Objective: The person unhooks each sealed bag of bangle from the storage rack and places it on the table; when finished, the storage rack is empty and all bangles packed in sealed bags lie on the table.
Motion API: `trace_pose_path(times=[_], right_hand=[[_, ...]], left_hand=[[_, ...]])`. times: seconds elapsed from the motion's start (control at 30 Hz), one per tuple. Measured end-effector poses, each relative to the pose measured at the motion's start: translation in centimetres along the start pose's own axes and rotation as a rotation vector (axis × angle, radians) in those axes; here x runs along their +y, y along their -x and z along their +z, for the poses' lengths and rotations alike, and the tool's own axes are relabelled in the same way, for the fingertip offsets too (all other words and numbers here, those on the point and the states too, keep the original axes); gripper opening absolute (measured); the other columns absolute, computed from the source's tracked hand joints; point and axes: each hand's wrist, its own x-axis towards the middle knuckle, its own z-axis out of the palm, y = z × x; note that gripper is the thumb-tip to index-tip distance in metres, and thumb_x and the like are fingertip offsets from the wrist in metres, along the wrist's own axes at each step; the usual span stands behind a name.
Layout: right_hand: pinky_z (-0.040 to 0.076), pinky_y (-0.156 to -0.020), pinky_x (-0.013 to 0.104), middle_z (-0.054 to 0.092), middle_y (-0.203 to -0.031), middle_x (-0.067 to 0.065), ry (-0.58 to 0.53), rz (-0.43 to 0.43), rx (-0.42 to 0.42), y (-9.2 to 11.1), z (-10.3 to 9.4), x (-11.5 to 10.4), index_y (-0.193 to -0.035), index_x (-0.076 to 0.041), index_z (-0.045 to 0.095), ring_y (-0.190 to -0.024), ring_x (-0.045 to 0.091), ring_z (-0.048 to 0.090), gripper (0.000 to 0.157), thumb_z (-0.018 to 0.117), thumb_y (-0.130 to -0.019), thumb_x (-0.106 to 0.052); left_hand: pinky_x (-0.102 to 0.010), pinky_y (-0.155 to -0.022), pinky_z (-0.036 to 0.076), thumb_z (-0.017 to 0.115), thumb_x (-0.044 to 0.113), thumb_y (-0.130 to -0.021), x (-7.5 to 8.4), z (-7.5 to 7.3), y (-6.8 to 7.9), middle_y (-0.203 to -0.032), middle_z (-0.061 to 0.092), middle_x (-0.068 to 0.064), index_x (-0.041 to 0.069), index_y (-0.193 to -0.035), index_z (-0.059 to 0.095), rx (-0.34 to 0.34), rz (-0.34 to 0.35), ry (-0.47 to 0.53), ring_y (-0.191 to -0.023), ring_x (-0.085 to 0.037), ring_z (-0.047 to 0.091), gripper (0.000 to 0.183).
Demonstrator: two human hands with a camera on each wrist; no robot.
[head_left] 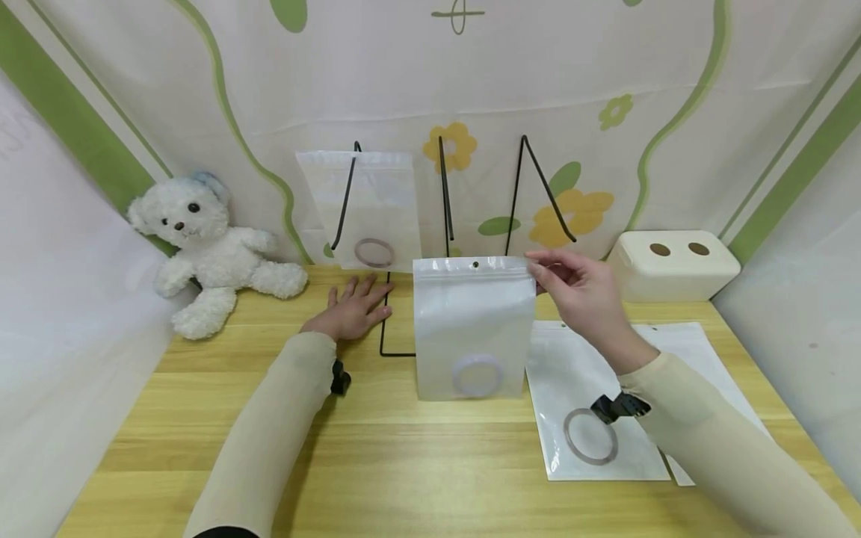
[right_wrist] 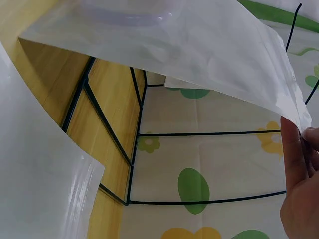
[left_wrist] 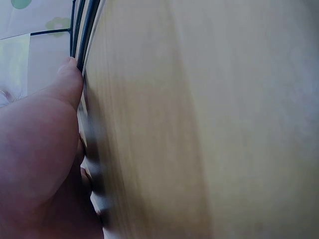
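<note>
My right hand (head_left: 578, 288) pinches the upper right corner of a white zip-top bag (head_left: 471, 321), which hangs upright in front of the middle of a black wire rack (head_left: 397, 355). A pale purple ring shows near the bag's bottom, and a small hole sits in its top edge. In the right wrist view, the fingers (right_wrist: 295, 154) and thumb meet at the bag's edge. My left hand (head_left: 350, 310) lies flat on the table with fingers spread, fingertips at the rack's base wire. A similar bag (head_left: 377, 194) with a pinkish ring hangs on the rack's left hook.
Two more white bags (head_left: 572, 373) lie on the wooden table (head_left: 403, 478) at the right, partly under my right forearm. A white teddy bear (head_left: 215, 254) sits back left. A cream box (head_left: 673, 273) with two round holes stands back right. Behind is a patterned cloth (head_left: 377, 67).
</note>
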Motion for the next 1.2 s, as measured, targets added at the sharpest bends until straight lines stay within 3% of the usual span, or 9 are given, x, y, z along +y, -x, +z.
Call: trace_pose_path(times=[0.37,0.63,0.73,0.93,1.2], right_hand=[[0.065,-0.072,0.026,0.071,-0.104,0.022,-0.010,0.269,-0.199,-1.1,0.5,3.4,-0.116,0.008,0.073,-0.074,0.005,0.073,0.015,0.069,-0.105,-0.002],[0.067,-0.080,0.042,0.074,-0.111,0.026,-0.012,0.407,-0.344,-0.7,1.2,6.2,-0.122,0.009,0.069,-0.081,0.012,0.074,0.019,0.066,-0.107,-0.002],[0.066,-0.084,0.040,0.075,-0.115,0.022,0.051,0.448,-0.423,-0.6,1.5,7.0,-0.125,0.004,0.070,-0.089,0.018,0.073,0.020,0.066,-0.107,-0.005],[0.058,-0.083,0.029,0.075,-0.118,0.015,0.202,0.442,-0.541,-0.4,1.8,8.2,-0.128,-0.004,0.072,-0.104,0.025,0.068,0.022,0.067,-0.108,-0.012],[0.054,-0.083,0.035,0.077,-0.111,0.011,0.301,0.366,-0.632,-0.6,2.1,9.6,-0.124,-0.007,0.078,-0.097,0.022,0.065,0.020,0.068,-0.106,-0.007]], left_hand=[[-0.077,-0.126,-0.014,0.038,0.057,-0.115,1.0,-0.4,0.5,-0.184,-0.003,-0.009,0.035,-0.174,0.021,-0.002,-0.004,0.003,-0.168,-0.044,-0.014,0.065],[-0.076,-0.126,-0.015,0.037,0.059,-0.115,0.6,-0.3,0.3,-0.184,-0.005,-0.008,0.037,-0.174,0.019,-0.006,-0.004,0.013,-0.168,-0.043,-0.016,0.066],[-0.077,-0.126,-0.015,0.036,0.060,-0.115,0.7,-0.4,0.4,-0.184,-0.005,-0.008,0.037,-0.174,0.019,-0.009,-0.001,0.016,-0.168,-0.043,-0.017,0.066],[-0.077,-0.126,-0.014,0.037,0.059,-0.115,1.0,-0.5,0.6,-0.184,-0.005,-0.008,0.036,-0.175,0.019,-0.014,-0.003,0.020,-0.168,-0.042,-0.018,0.066],[-0.076,-0.126,-0.015,0.036,0.059,-0.115,0.9,-0.4,0.7,-0.184,-0.005,-0.007,0.036,-0.175,0.018,-0.015,-0.003,0.014,-0.168,-0.041,-0.018,0.066]])
